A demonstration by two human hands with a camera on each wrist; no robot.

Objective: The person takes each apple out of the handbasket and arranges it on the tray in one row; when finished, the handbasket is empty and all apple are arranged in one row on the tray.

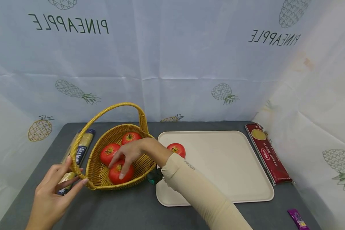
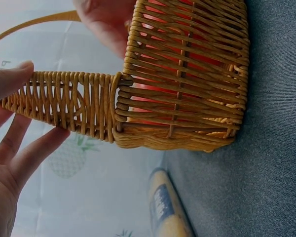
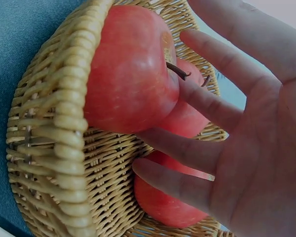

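Observation:
A yellow wicker basket (image 1: 103, 177) with a tall arched handle stands on the left of the dark table. Several red apples lie inside, among them a front apple (image 1: 115, 175) and a left apple (image 1: 107, 154). My left hand (image 1: 53, 191) pinches the handle's near-left side, thumb on one face and fingers on the other, as the handle (image 2: 64, 101) shows in the left wrist view. Over the basket, my right hand (image 1: 130, 152) reaches down with spread fingers around the front apple. In the right wrist view its fingers are extended beside that apple (image 3: 130, 69); contact is hard to tell.
A cream tray (image 1: 218, 172) lies right of the basket, with one red apple (image 1: 176, 149) at its left edge, partly behind the right forearm. A dark red pasta packet (image 1: 267, 153) is on the right, a yellow pasta packet (image 1: 83, 148) behind the handle, a purple wrapper (image 1: 298, 219) front right.

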